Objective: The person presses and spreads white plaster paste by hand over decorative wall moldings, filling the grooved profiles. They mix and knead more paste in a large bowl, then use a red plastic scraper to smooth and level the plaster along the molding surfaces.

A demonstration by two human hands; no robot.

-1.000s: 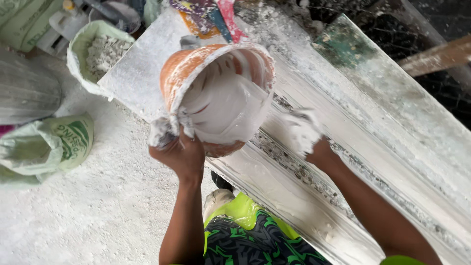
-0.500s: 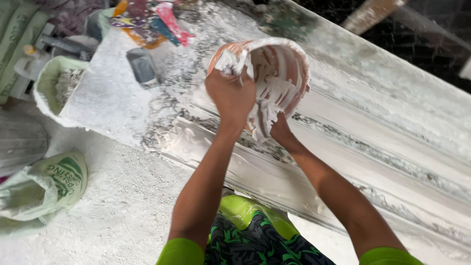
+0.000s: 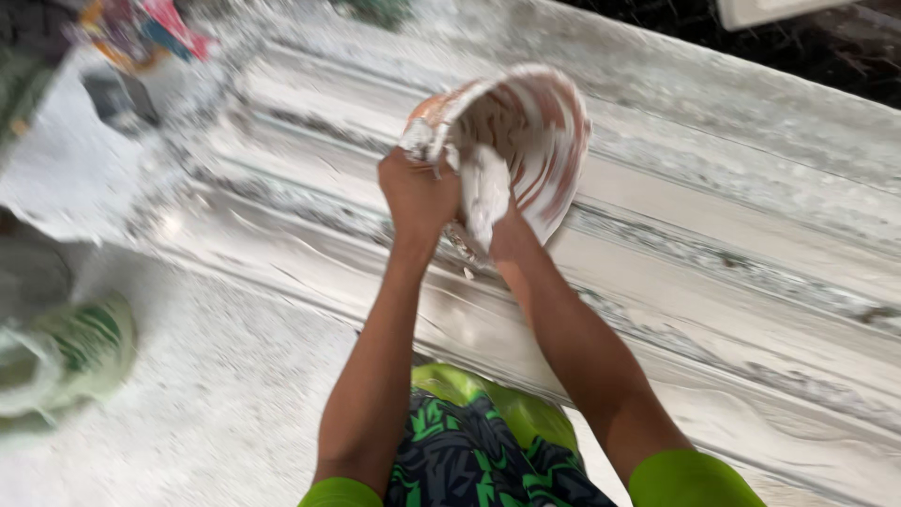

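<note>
Change: since the earlier frames both hands have met at the bowl, which has tipped further over the mould and now shows mostly scraped streaks.
Clothing: green sleeves and patterned shorts [image 3: 469, 451] nearest the camera.
Left hand [image 3: 418, 197]: fingers closed around the bowl's near rim, holding it tilted.
Right hand [image 3: 497, 225]: reaching inside the bowl, coated in white paste [image 3: 483, 183]; its finger pose cannot be told.
Bowl [image 3: 526, 131]: orange, held above the long white moulding [image 3: 704, 282].
Progress: bowl looks nearly emptied; a clump remains to scrape out.
Far: blurred sack [image 3: 66, 357] on the dusty floor, left.
</note>
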